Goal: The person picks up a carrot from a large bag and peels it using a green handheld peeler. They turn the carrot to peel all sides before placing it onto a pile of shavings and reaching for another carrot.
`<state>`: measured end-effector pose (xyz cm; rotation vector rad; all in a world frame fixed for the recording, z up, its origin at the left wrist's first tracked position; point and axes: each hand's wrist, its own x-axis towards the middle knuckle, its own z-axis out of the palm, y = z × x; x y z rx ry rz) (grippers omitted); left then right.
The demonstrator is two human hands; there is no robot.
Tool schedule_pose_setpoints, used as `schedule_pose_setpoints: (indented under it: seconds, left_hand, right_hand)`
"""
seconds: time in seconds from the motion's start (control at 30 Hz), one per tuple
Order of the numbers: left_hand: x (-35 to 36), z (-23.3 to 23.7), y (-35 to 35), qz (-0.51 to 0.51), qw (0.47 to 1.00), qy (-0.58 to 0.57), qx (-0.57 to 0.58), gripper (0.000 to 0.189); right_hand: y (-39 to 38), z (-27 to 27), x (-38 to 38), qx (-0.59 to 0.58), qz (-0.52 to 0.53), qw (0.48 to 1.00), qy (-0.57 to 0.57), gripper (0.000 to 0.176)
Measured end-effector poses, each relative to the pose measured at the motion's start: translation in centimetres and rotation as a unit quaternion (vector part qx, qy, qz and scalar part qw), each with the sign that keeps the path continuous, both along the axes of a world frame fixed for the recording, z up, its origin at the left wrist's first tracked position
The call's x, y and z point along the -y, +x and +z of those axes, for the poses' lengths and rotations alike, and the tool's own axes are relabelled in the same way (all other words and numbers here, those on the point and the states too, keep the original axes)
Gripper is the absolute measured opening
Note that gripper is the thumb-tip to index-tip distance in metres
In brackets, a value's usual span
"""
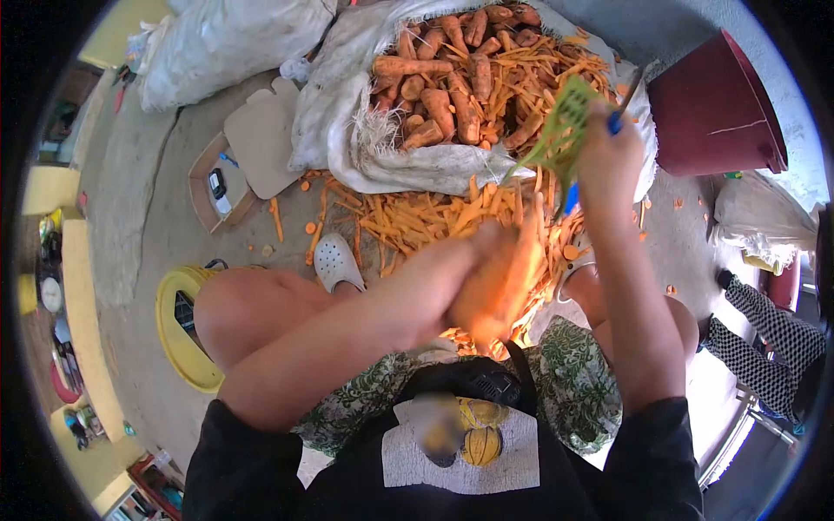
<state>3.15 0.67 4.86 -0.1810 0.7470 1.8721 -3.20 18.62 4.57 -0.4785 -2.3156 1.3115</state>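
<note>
My left hand (482,291), smeared by motion, is closed around a large peeled carrot (519,269) held at a slant over my lap. My right hand (608,156) is raised above and to the right of it. Its fingers wrap around a yellow-green perforated plastic tool (566,122) with blue parts showing; its exact kind is blurred. A thin dark tip sticks up beyond those fingers. Below the hands lies a heap of orange carrot peelings (417,224). Just beyond, an open white woven sack (347,122) bears several carrots (465,108) and more peelings.
A dark red bucket (708,108) leans at the right by the wall. At the left are an open cardboard box (208,182) with a small device inside and a full white sack (230,48). A yellow bucket (165,326) stands beside my left knee. Another person's patterned trousers (764,321) show at right.
</note>
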Motion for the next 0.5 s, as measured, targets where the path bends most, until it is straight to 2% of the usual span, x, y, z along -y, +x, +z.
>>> schedule_pose_setpoints:
  seconds: [0.07,0.1,0.17,0.2,0.27,0.33,0.43,0.5]
  left_hand:
    - [-0.4,0.9,0.2,-0.038,0.999,-0.03,0.014,0.048]
    - [-0.5,0.8,-0.1,-0.001,0.998,-0.048,0.037,0.048]
    - [-0.4,-0.7,-0.8,0.07,0.993,-0.079,0.048,0.047]
    - [-0.6,-0.5,-0.9,0.074,0.993,-0.079,0.049,0.047]
    - [-1.4,0.4,-1.1,0.134,0.984,-0.109,0.039,0.043]
    - [-1.8,-0.3,-1.0,0.153,0.981,-0.118,0.028,0.04]
    - [-1.5,-0.9,-1.0,0.137,0.982,-0.133,0.008,0.04]
    - [-0.7,-1.3,-1.5,-0.001,0.99,-0.128,-0.064,0.043]
  right_hand:
    - [-1.3,-0.1,-2.5,0.003,-0.054,0.991,-0.125,0.03]
    - [-1.1,0.1,-2.2,0.002,-0.056,0.991,-0.124,0.03]
    - [0.4,0.6,-0.5,-0.001,0.012,0.99,-0.141,0.029]
    - [1.9,1.9,1.4,0.035,0.038,0.995,-0.087,0.024]
    - [3.6,0.9,3.3,-0.001,0.092,0.995,-0.028,0.019]
    - [4.2,1.1,4.2,-0.004,0.102,0.995,-0.012,0.018]
    - [3.9,1.0,4.0,-0.01,0.096,0.995,0.025,0.019]
    - [2.6,0.7,2.6,-0.012,0.079,0.996,0.045,0.021]
